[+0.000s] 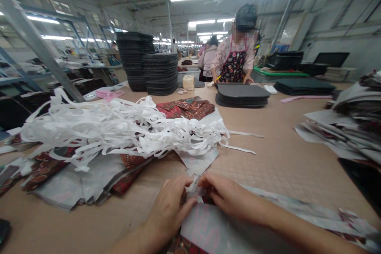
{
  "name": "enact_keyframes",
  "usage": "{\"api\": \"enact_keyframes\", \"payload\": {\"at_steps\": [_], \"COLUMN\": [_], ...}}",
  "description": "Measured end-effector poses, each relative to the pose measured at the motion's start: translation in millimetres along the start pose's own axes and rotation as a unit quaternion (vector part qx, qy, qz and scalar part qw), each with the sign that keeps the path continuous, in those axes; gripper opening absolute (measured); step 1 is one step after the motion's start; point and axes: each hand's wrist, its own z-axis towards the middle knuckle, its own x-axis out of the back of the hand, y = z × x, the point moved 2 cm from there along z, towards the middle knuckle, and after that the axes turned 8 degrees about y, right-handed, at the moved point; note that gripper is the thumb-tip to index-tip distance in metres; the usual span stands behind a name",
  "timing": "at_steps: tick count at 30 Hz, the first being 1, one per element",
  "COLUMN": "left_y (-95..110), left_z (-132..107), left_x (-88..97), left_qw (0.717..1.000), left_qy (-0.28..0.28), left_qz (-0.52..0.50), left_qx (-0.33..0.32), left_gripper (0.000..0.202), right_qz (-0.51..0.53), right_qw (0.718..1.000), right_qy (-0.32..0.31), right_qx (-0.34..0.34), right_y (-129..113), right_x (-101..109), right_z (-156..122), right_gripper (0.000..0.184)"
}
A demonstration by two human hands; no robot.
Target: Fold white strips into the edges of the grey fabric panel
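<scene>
Both hands meet at the near middle of the table over a piece of patterned fabric with a pale grey backing (208, 226). My left hand (171, 202) pinches the gathered top edge of this fabric between thumb and fingers. Close beside it, my right hand (222, 194) has its fingers curled on the same edge. What lies right between the fingertips is partly hidden. Just beyond the hands rises a big tangled heap of white fabric strips (119, 127). Under the heap lie red-brown patterned fabric pieces (186, 108), some with their pale backing (77, 186) up.
Tall stacks of dark panels (160, 73) stand at the back. Across the table (276, 135), a co-worker (235, 57) in an apron handles a stack of dark panels (242, 95). Piled fabric pieces (354, 127) crowd the right edge. A metal post (44, 43) slants at left.
</scene>
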Motion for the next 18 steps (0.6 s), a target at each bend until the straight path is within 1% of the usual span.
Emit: {"api": "enact_keyframes", "payload": {"at_steps": [2,4,7,9,13,18], "left_y": [2,7,12,11,5,2], "left_z": [0,1,0,-2,-8,-13], "left_x": [0.4,0.9,-1.5,-5.2,-12.3,-14.4], "left_qw": [0.999,0.997,0.992,0.988,0.982,0.983], "left_qy": [0.008,-0.001,-0.029,-0.051,-0.098,-0.112], "left_qz": [0.007,0.015,0.035,0.053,0.076,0.068], "left_qx": [-0.037,-0.081,-0.121,-0.137,-0.141,-0.126], "left_gripper": [0.011,0.006,0.011,0.013,0.014,0.014], "right_qz": [-0.047,-0.083,-0.116,-0.132,-0.161,-0.174], "right_qw": [0.998,0.995,0.989,0.986,0.981,0.977], "right_qy": [0.005,0.012,0.004,-0.011,-0.036,-0.057], "right_qx": [0.029,0.059,0.091,0.103,0.104,0.106], "right_y": [4,9,15,16,12,10], "right_x": [-3,-6,-10,-10,-6,-3], "right_z": [4,7,12,14,15,13], "right_gripper": [0.029,0.023,0.017,0.015,0.010,0.007]}}
